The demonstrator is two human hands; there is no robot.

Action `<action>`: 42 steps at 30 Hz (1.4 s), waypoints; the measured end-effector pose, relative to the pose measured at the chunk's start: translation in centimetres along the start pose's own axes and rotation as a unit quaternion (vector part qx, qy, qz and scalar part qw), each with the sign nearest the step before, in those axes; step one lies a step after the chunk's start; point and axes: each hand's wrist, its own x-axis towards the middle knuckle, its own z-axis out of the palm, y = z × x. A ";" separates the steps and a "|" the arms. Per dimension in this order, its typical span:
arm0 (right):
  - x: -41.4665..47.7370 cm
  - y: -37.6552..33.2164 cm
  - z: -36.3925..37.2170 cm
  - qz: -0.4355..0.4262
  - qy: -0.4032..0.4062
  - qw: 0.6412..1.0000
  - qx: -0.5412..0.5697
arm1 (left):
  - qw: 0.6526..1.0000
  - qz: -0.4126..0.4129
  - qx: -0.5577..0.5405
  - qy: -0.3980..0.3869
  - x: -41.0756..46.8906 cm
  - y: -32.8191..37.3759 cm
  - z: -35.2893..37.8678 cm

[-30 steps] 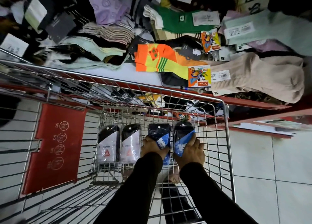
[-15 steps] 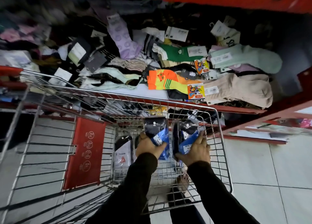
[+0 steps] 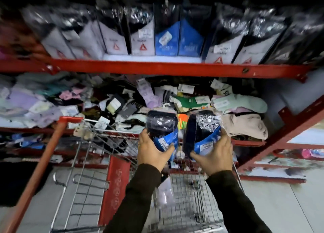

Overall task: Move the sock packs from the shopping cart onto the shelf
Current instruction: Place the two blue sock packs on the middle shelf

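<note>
While raised above the shopping cart point(image 3: 184, 206), one blue sock pack point(image 3: 162, 127) is clasped by the left hand point(image 3: 154, 152); beside it, a second blue pack point(image 3: 201, 129) is clasped by the right hand point(image 3: 215, 155), both below the upper shelf point(image 3: 157, 68).

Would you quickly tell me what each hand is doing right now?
Left hand: closed on a blue sock pack.
Right hand: closed on another blue sock pack.

In front of me, at twelve o'clock, stands a red metal rack point(image 3: 157, 68). At five o'clock I see pale floor tiles point(image 3: 280, 206). The light is dim.
</note>
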 end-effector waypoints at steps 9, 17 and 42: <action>3.8 -7.7 -4.7 -0.111 0.155 0.974 0.126 | 0.984 0.130 -0.061 0.103 4.4 6.3 -7.2; 11.7 -14.9 -7.7 -0.167 0.231 0.940 0.186 | 0.949 0.237 -0.085 0.188 12.4 14.2 -10.4; 19.6 -19.2 -0.8 0.000 0.246 0.969 0.039 | 0.983 0.160 -0.084 0.017 22.6 17.4 -4.3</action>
